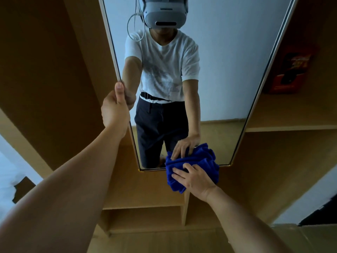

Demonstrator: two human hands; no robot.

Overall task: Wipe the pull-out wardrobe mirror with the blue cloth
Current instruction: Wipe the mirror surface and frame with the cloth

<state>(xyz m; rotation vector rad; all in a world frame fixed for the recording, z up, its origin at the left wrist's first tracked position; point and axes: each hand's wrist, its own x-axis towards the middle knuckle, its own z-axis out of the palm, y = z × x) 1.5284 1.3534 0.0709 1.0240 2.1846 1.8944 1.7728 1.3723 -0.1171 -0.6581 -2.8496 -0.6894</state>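
Note:
The tall pull-out mirror (218, 73) fills the middle of the head view, framed in pale trim, and reflects a person in a white shirt and headset. My left hand (114, 108) grips the mirror's left edge about halfway down, thumb up along the frame. A bunched blue cloth (175, 177) is pressed against the mirror's bottom edge, right of centre. My right hand (195, 179) lies flat on the cloth with fingers spread, holding it to the glass. The cloth's reflection shows just above it.
Wooden wardrobe panels flank the mirror on both sides. A shelf (291, 127) at the right holds a red and black box (290, 72). Lower wooden compartments (145, 216) sit beneath the mirror. White bedding (7, 179) shows at the far left.

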